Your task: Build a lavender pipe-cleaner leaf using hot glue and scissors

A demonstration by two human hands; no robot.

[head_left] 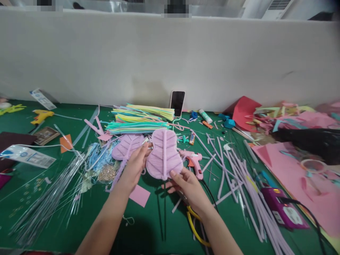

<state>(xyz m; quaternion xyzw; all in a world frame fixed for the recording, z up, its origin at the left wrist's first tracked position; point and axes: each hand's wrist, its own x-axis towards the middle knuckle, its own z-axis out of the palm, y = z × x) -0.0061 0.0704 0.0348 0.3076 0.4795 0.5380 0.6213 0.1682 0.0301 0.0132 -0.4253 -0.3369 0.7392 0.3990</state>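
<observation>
A lilac leaf [164,154], seemingly made of pipe cleaners with a raised midrib and side veins, is held upright above the table, a thin dark stem hanging from its base. My left hand [138,163] pinches its left edge. With thumb on the front and fingers behind, my right hand [187,186] grips the lower right edge. Behind my left hand lies a second lilac leaf [124,147], partly covered. A pink glue gun [195,163] rests just right of the held leaf, and pliers with yellow handles [193,226] lie under my right forearm.
Bundles of coloured pipe cleaners [140,117] lie before a propped phone [177,101]. Wires [50,202] spread at left, near a yellow glue gun [42,115]. Lilac pipe cleaners [255,198], a purple device [284,209] and pink sheets [287,177] are at right. A white partition [170,56] stands behind.
</observation>
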